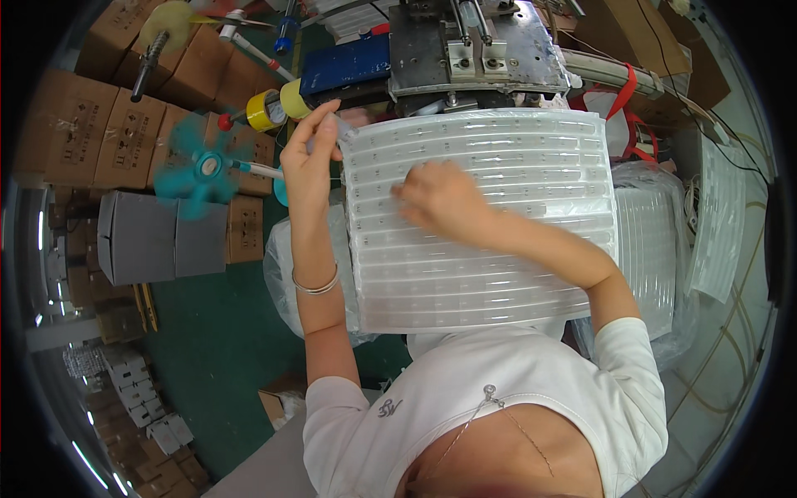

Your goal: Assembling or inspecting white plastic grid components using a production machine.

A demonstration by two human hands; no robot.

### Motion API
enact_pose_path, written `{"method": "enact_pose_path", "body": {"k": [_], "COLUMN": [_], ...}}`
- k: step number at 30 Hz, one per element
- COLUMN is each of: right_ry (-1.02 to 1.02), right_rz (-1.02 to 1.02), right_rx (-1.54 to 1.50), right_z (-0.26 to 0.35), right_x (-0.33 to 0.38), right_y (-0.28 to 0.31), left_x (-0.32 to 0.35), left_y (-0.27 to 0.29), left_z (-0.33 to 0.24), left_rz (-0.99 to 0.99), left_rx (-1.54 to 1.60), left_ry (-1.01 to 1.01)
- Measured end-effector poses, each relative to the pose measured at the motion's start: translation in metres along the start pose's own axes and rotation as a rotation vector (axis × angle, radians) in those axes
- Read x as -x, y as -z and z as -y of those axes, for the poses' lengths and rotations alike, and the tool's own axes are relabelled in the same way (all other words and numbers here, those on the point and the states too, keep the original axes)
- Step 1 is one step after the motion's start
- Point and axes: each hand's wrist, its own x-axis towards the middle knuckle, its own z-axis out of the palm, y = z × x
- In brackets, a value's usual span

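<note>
A large translucent white plastic sheet (486, 274) with raised parallel ribs lies in front of me, with small marks along its rows. My left hand (311, 158) is at its far left corner, fingers bent and closed on the sheet's edge. Over the upper middle of the same sheet is my right hand (444, 203), its fingers curled and smeared by motion. Whether it touches the sheet or holds anything small cannot be made out.
Beyond the sheet stands a metal machine plate (473, 70) with a blue block (344, 68) beside it. Yellow tape rolls (266, 111) and a teal fan (203, 166) are to the left, before stacked cartons (66, 124). More ribbed sheets (647, 257) lie at right.
</note>
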Motion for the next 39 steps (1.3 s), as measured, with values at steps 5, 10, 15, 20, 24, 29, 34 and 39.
{"method": "enact_pose_path", "body": {"k": [5, 10, 15, 20, 24, 29, 34, 39], "right_ry": [0.106, 0.046, 0.000, 0.001, -0.039, -0.166, -0.264, -0.596], "right_rz": [0.185, 0.166, 0.102, 0.155, 0.287, 0.337, 0.137, -0.360], "right_rx": [0.258, 0.066, -0.165, -0.333, -0.431, -0.520, -0.537, -0.695], "right_z": [0.028, 0.028, 0.024, 0.022, 0.025, 0.013, -0.010, -0.049], "right_x": [0.032, 0.025, 0.019, 0.021, 0.030, 0.041, 0.046, 0.049], "right_y": [-0.055, -0.040, -0.011, 0.011, 0.043, 0.067, 0.091, 0.150], "left_x": [-0.005, 0.000, 0.008, 0.015, 0.017, 0.023, 0.031, 0.059], "left_y": [0.015, 0.011, -0.007, -0.023, -0.028, -0.035, -0.048, -0.108], "left_z": [0.029, 0.041, 0.034, 0.019, 0.013, 0.008, 0.001, -0.026], "left_rz": [0.358, 0.307, 0.207, 0.267, 0.278, 0.289, 0.433, 0.588], "left_rx": [1.337, 1.510, 1.374, 1.068, 0.855, 0.772, 0.372, -0.044], "left_ry": [0.292, 0.419, 0.417, 0.372, 0.307, 0.310, 0.063, -0.259]}}
